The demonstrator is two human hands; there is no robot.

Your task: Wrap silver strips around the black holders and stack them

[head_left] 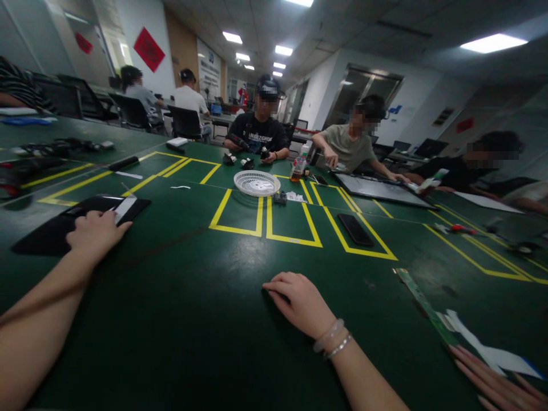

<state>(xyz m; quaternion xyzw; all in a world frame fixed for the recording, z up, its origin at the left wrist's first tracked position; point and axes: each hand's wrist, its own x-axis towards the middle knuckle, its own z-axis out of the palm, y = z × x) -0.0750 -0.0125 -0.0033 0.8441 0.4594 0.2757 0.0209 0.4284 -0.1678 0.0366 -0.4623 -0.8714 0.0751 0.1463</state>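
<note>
My left hand [92, 234] lies over a flat, glossy black panel [43, 231] on the left of the green table. Its thumb points right, apart from the fingers, near a white strip [125, 209] lying on the panel's right part. A thin, slender thing rises by that strip, too blurred to name. My right hand [299, 299] rests on the bare tabletop [240, 319] at the centre, fingers loosely bent and the thumb apart below them. I see nothing in it. Two bracelets circle that wrist.
Another person's hand [500, 377] is at lower right beside a green circuit board strip [423, 302] and white ribbon cable [475, 337]. Ahead are a white basket [257, 182], a phone [355, 229], a bottle [298, 168] and yellow tape outlines [295, 242]. Co-workers sit across.
</note>
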